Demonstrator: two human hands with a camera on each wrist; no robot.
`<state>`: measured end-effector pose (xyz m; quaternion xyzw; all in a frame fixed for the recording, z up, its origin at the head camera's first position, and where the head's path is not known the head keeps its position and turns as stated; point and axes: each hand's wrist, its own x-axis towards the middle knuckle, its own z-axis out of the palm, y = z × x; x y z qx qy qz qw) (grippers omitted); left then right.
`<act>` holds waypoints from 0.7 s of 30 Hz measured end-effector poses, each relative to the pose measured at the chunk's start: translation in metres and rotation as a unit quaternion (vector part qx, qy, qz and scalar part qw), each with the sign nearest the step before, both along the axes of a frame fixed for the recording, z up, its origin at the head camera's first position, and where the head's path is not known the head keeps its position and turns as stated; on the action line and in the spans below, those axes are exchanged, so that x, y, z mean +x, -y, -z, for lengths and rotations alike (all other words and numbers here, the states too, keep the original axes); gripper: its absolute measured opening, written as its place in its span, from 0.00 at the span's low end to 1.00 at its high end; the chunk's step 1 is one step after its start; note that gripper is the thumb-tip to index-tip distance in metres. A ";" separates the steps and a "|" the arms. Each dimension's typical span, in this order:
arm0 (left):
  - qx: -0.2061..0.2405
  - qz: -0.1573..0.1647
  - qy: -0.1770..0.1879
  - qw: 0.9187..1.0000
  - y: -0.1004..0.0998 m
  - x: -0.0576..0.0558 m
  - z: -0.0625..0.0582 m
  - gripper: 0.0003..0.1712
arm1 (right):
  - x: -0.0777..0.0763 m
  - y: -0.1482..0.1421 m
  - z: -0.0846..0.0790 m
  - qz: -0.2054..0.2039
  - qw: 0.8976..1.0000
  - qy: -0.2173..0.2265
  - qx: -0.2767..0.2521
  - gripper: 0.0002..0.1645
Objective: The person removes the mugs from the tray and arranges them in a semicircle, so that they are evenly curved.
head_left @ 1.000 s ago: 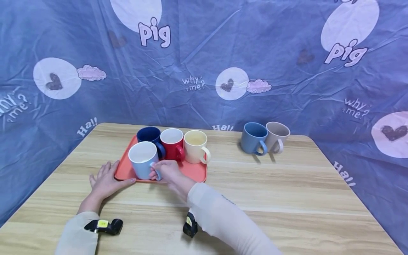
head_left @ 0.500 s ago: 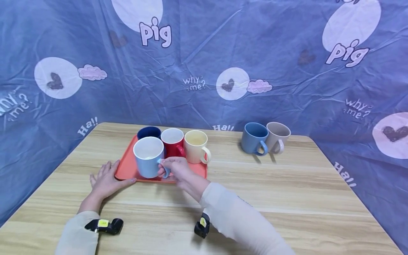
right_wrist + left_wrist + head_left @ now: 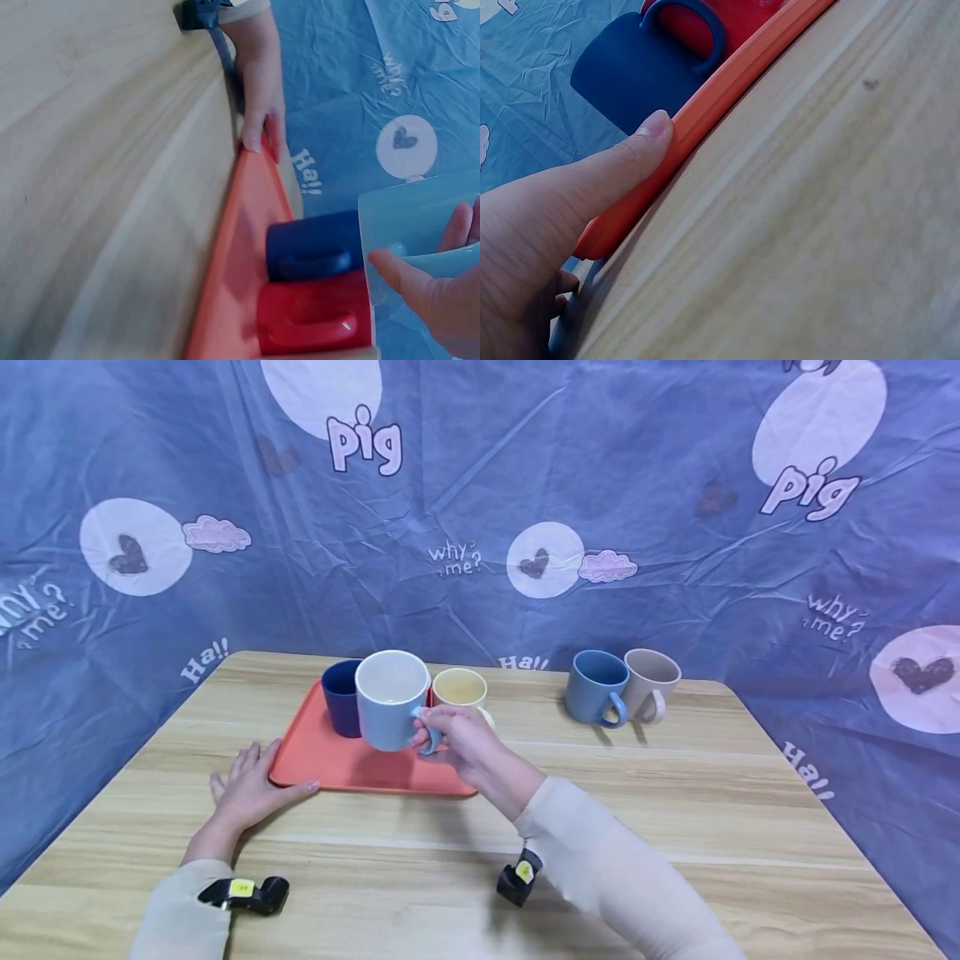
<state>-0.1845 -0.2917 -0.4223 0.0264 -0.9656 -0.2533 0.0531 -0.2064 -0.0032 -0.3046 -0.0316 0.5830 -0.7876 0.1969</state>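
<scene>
My right hand [image 3: 468,745] pinches the handle of a light blue mug [image 3: 386,720], white inside, held upright above the orange tray [image 3: 318,764]. My left hand [image 3: 251,792] lies at the tray's near left corner, fingers spread, its thumb [image 3: 626,161] touching the rim. On the tray stand a navy mug [image 3: 339,706], a red mug [image 3: 307,319] and a cream mug [image 3: 459,687] in a row. In the head view the raised mug hides nearly all of the red one and part of the navy one.
Off the tray, a blue mug [image 3: 591,693] and a grey mug [image 3: 651,672] stand side by side at the back right of the wooden table [image 3: 675,827]. A blue printed cloth [image 3: 480,468] hangs behind. Each sleeve carries a black wrist camera [image 3: 247,893].
My right hand has lifted the light blue mug off the tray's front left and carried it up and rightward, in front of the red mug. My left hand stays put.
</scene>
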 end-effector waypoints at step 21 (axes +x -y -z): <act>0.001 0.002 0.000 1.000 0.001 0.000 0.001 0.61 | -0.011 -0.072 -0.043 0.052 0.998 -0.006 -0.020 0.07</act>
